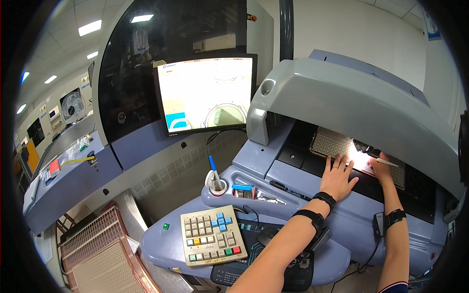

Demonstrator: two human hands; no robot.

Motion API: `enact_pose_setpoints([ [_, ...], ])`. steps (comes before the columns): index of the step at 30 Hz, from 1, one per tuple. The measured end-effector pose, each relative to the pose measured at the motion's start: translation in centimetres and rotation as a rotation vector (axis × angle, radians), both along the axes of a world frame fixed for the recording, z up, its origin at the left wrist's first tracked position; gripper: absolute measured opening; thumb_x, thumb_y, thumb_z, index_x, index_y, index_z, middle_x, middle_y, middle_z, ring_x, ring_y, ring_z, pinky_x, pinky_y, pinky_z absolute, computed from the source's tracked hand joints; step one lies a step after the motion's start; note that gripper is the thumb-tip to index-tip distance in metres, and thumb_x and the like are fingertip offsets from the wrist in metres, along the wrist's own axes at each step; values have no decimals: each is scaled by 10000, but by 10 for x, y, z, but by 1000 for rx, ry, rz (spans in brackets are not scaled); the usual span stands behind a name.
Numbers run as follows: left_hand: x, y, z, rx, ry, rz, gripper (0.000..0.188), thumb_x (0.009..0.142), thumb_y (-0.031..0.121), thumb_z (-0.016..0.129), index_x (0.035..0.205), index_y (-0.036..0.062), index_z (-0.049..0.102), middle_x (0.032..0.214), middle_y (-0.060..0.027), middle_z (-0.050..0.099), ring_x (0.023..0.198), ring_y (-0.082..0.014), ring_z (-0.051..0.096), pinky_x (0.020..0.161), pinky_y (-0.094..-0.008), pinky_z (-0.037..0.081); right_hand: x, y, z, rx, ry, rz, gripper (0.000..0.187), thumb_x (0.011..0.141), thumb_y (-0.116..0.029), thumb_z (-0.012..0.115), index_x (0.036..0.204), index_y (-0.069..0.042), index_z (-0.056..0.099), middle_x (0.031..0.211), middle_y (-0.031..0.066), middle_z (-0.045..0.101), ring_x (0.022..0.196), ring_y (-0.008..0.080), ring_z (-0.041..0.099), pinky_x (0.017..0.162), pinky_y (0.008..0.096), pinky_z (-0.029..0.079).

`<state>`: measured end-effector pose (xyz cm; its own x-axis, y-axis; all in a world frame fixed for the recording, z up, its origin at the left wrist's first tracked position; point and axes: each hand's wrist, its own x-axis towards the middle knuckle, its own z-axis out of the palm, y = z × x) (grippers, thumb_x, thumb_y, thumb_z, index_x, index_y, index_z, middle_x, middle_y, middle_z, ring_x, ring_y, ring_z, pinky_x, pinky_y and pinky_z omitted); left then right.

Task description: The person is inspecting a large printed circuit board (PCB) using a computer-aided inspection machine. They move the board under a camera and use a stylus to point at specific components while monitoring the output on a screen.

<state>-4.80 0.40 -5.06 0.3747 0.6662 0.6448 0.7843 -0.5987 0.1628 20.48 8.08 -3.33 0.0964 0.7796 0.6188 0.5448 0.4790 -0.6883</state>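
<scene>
My left hand (338, 177) lies palm down with fingers spread, its fingertips at the near edge of a flat beige panel (331, 142) with a fine repeated pattern. The panel rests on the black bed of a machine, under a grey hood. To the right, my right hand (382, 170) is closed around a slim white pen-like tool (388, 161) over the panel. Its fingertips are partly lost in the glare of a bright light. A dark fitting (366, 148) hangs beside this hand, just above the lit spot.
The grey hood (351, 93) arches low over both hands. A monitor (207, 95) stands at the left, showing a magnified curved outline. Nearer are a keypad (213, 235), a cup of pens (215, 185), a black pen (289, 190) and a dark mat (244, 244). Patterned panels (105, 266) are stacked lower left.
</scene>
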Motion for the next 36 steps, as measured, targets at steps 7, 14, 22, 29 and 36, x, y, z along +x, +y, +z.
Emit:
enact_pose_setpoints([
  [7, -1, -1, 1, 0, 1, 1, 608, 960, 512, 378, 1419, 115, 423, 1482, -115, 376, 1406, -281, 274, 1161, -517, 129, -8, -7, 6, -34, 17, 22, 597, 756, -61, 592, 1332, -15, 442, 864, 76, 592, 582, 118, 540, 539, 262, 458],
  [14, -1, -1, 3, -12, 3, -4, 607, 961, 509, 379, 1422, 115, 419, 1484, -115, 375, 1410, -282, 267, 1162, -517, 127, -11, -12, 10, -62, 62, 67, 646, 758, -35, 582, 1375, -13, 392, 1068, 110, 578, 611, 115, 540, 554, 247, 460],
  [22, 0, -1, 2, -10, -10, -14, 597, 960, 499, 389, 1414, 114, 425, 1481, -120, 373, 1410, -281, 265, 1163, -517, 128, -11, -16, 18, -200, 112, 24, 617, 787, -39, 582, 1376, -32, 398, 947, 112, 602, 598, 102, 548, 514, 228, 431],
  [29, 3, -1, 2, -16, -1, -21, 603, 960, 503, 385, 1420, 113, 417, 1484, -121, 368, 1411, -286, 260, 1161, -519, 129, 6, -1, 6, -142, 84, 3, 719, 847, -98, 584, 1481, -104, 245, 716, 53, 600, 539, 74, 516, 487, 207, 415],
  [36, 1, -1, 2, -14, 10, -13, 606, 961, 505, 379, 1424, 116, 412, 1488, -122, 363, 1413, -283, 256, 1162, -520, 126, 3, -1, 6, -156, 101, 52, 744, 849, -90, 585, 1494, -102, 216, 713, 58, 597, 541, 76, 516, 492, 206, 422],
])
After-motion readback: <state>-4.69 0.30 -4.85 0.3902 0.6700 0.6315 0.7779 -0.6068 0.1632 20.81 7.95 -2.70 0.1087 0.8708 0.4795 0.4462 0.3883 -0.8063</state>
